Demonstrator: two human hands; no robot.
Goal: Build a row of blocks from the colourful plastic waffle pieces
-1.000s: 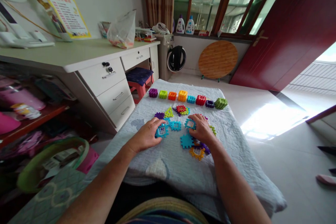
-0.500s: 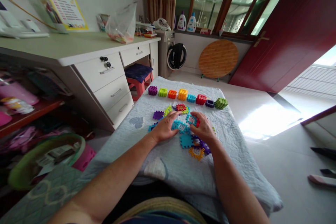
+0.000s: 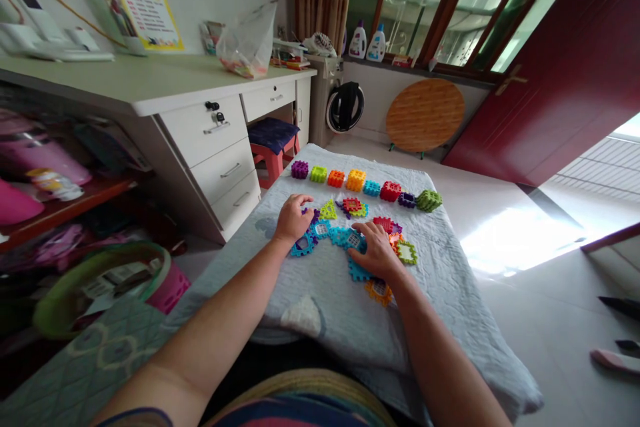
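Note:
A pale quilted cloth (image 3: 325,300) covers a low surface in front of me. Along its far edge stands a row of coloured block cubes (image 3: 356,180), from purple at the left to green (image 3: 429,200) at the right. Loose flat pieces lie nearer me. My left hand (image 3: 293,218) rests with curled fingers on a purple piece (image 3: 313,215), beside a blue piece (image 3: 303,245). My right hand (image 3: 376,251) lies flat, fingers on a blue piece (image 3: 354,239), above another blue piece (image 3: 358,271) and an orange one (image 3: 379,289). A green frame piece (image 3: 407,252) lies to its right.
A white desk with drawers (image 3: 220,140) stands at the left, a red stool (image 3: 273,147) under it. A plastic bag (image 3: 247,40) sits on the desk. A round wooden board (image 3: 425,115) leans on the far wall. A dark red door (image 3: 565,60) stands open at right.
My left hand has moved away from the right hand, up and left onto the purple piece. My right hand has lowered onto the blue pieces. The view has shifted slightly.

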